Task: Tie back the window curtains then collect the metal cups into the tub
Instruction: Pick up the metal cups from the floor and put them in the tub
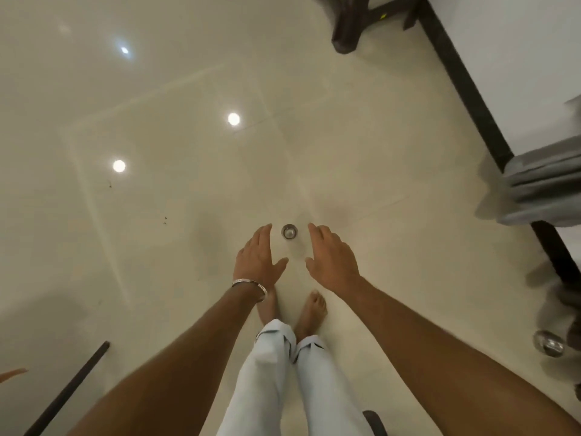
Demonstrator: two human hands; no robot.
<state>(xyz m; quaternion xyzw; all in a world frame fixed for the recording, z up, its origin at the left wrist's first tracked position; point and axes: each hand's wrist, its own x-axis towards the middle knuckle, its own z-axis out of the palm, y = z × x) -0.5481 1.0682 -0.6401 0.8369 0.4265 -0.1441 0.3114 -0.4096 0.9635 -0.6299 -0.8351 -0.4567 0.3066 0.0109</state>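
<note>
A small metal cup (289, 231) stands upright on the glossy cream floor, straight ahead of my bare feet. My left hand (257, 259), with a silver bracelet at the wrist, hovers just left of the cup, fingers spread and empty. To the cup's right, my right hand (331, 254) is also open and holds nothing. Neither hand touches the cup. A second metal cup (549, 343) sits on the floor at the far right edge. Grey curtain fabric (540, 184) hangs at the right. No tub is in view.
A dark skirting strip (465, 86) runs along the white wall on the right. Dark wooden furniture legs (349, 23) stand at the top. A dark rod (67, 388) lies at the lower left, and a dark object (374, 421) sits by my right leg.
</note>
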